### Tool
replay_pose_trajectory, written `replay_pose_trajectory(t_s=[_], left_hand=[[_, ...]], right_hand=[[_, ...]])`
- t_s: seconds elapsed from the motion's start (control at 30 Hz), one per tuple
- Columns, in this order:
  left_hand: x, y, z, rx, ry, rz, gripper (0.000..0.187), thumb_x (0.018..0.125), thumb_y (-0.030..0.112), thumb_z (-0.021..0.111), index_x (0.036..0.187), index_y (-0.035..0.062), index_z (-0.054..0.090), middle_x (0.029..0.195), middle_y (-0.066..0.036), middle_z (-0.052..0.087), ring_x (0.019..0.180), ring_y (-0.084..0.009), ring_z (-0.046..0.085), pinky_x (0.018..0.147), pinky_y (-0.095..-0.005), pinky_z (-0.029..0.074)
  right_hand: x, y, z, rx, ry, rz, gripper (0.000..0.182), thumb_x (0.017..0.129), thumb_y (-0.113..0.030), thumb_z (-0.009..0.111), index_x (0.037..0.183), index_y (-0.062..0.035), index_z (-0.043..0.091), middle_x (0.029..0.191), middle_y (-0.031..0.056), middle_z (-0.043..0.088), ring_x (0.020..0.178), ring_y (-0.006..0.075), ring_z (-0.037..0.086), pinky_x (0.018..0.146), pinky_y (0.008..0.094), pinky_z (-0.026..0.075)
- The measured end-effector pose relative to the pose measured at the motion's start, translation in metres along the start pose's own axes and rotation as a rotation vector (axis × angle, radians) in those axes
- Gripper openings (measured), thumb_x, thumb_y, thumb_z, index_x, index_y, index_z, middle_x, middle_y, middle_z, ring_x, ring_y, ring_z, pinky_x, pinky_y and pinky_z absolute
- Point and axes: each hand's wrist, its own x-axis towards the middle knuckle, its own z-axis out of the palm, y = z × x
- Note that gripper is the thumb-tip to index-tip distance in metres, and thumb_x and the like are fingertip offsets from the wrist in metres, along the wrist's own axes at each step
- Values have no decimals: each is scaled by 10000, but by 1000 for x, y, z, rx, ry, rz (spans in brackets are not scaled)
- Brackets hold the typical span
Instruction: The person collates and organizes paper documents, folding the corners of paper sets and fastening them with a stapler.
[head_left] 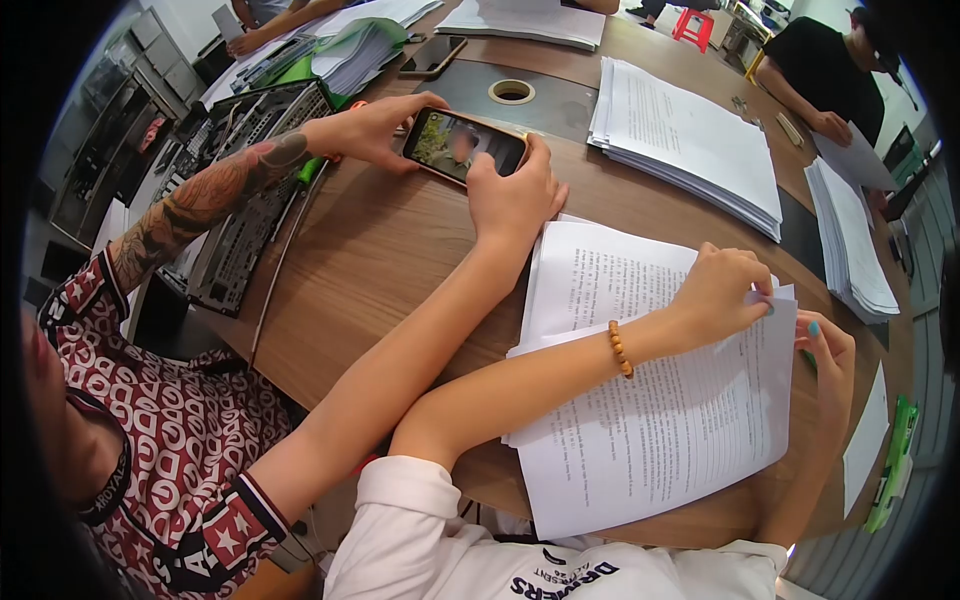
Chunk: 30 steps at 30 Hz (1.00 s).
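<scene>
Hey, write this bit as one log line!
left hand: on white printed paper sheets; right hand: at sheets' edge; brown wooden table: beneath sheets

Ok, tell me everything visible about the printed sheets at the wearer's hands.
The printed sheets are white, look like paper and carry dark text too small to read. They lie loosely overlapping on the wood-look table, edges uneven. The left hand lies over their upper-right corner, fingers bent; the right hand is at their right edge.

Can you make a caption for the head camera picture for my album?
Left hand pinching printed pages near the edge, right hand close by, while a neighbour holds a phone.
</scene>
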Motion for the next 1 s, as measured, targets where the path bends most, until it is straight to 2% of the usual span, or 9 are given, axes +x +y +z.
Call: replay_pose_trajectory(t_s=[0.13, 1.0], left_hand=[[1, 0, -1, 11, -3, 17, 66, 634, 86, 647, 677, 37, 636, 686, -85, 600, 642, -190, 582, 640, -296, 417], [1, 2, -4, 77, -68, 18, 67, 653, 90, 646, 709, 54, 640, 719, -82, 607, 648, -192, 586, 689, -306, 390]], right_hand=[[-1, 2, -2, 20, 26, 8, 274, 867, -202, 478, 903, 39, 604, 898, 86, 609, 781, 127, 560, 657, 243, 435], [-3, 9, -2, 88, 48, 4, 258, 865, -199, 493, 867, 26, 619, 869, 76, 611, 742, 118, 562, 620, 233, 443]])
